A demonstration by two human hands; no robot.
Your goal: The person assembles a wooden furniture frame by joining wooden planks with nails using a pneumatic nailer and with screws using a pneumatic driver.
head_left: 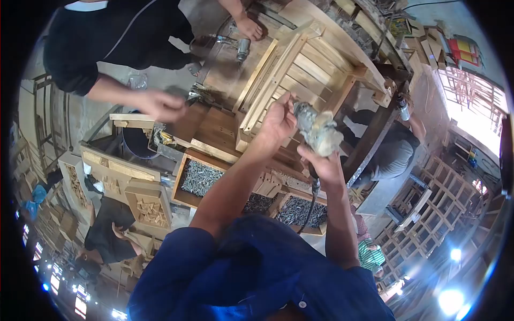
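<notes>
Right hand (323,162) clenched round the grip of a power driver (317,128), scuffed and pale at its rear. Left hand (279,120) up at the tool's nose, fingers bent in close; cannot tell if they pinch the nose or something small.

Clock centred on the driver, 12 at top of view. Driver near mid-view, nose toward 11. Dark cord (310,208) drops toward 6.

At 12, just beyond: slatted wooden frame (308,69), pale rails, screw holes along one rail. It sits by a brown wooden table (219,80).

At 6, wooden box of screws (302,211). At 8, larger wooden box of screws (198,179), heaped grey metal. Farther out on 8, carton (150,206) of small wood pieces.

Co-worker in black (123,37) off toward 10: one hand (163,105) blurred at 9, other hand (249,28) on the table at 11, near a metallic tool (243,49). At 3, another person (396,152) in grey, grasping an upright tool (403,108).
</notes>
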